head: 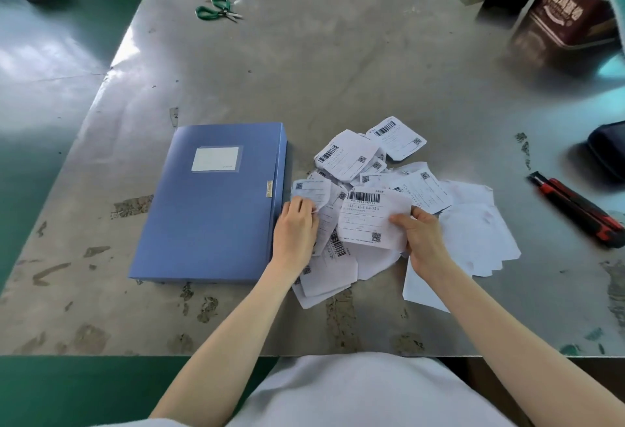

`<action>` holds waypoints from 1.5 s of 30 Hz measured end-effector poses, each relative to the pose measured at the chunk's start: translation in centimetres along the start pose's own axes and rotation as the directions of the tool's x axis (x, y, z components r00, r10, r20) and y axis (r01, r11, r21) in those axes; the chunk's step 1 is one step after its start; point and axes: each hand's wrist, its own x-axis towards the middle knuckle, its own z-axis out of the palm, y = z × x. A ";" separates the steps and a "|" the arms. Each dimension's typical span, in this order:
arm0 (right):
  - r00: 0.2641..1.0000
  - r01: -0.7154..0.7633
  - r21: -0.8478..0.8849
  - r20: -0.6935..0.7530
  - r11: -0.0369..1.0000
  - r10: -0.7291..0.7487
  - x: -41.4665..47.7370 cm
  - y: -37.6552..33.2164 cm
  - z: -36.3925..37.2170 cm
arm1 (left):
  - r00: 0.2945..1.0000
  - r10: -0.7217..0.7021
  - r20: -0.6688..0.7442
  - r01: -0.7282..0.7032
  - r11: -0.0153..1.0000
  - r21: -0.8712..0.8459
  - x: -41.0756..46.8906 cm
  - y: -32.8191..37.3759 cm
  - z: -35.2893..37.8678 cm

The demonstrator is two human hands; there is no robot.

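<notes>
Head view: at three o'clock from the closed blue file box [216,203] on the tabletop [338,71], the right hand [421,237] pinches a barcoded label [368,216] atop the loose pile [351,156], the left hand [296,227] grips a crumpled slip [311,189]; flattening each before stacking would likely serve best.

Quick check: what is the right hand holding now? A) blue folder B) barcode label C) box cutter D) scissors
B: the right hand pinches the edge of a label with a barcode, over the pile.
</notes>
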 end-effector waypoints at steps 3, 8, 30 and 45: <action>1.000 -0.008 0.010 -0.024 1.000 0.008 0.0 0.0 0.0 | 0.996 0.077 -0.038 -0.078 0.996 -0.034 -1.7 0.3 -0.3; 0.999 -0.021 -0.020 -0.036 1.000 0.020 0.0 -0.1 -0.1 | 0.997 0.037 0.069 -0.036 0.999 -0.014 -3.8 0.4 0.5; 0.998 0.013 -0.126 0.067 0.992 -0.005 -0.2 -0.2 -1.6 | 0.986 -0.133 -0.101 0.119 0.984 -0.131 -1.4 1.7 -3.2; 0.967 -0.060 -0.064 0.243 0.996 0.074 0.4 -0.6 -1.8 | 0.994 -0.043 0.098 0.096 0.770 -0.630 -2.7 1.9 -3.0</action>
